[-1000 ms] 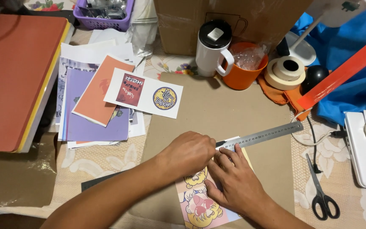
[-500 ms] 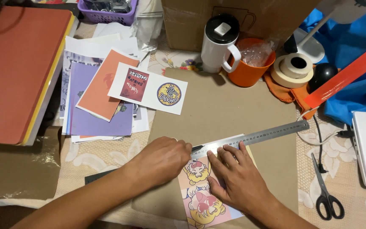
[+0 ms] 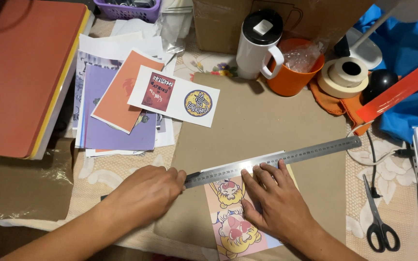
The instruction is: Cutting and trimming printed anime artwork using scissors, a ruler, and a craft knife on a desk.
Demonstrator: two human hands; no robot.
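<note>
With my right hand spread flat pinning the steel ruler on the cartoon print, left hand curled shut at its near-left end, I'd press evenly so nothing slips.

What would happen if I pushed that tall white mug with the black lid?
The tall white mug with the black lid looks narrow for its height, so a push near the top would probably tip it. It stands close beside the orange cup, which might stop it. Its smooth side probably slides easily on the brown paper sheet.
</note>
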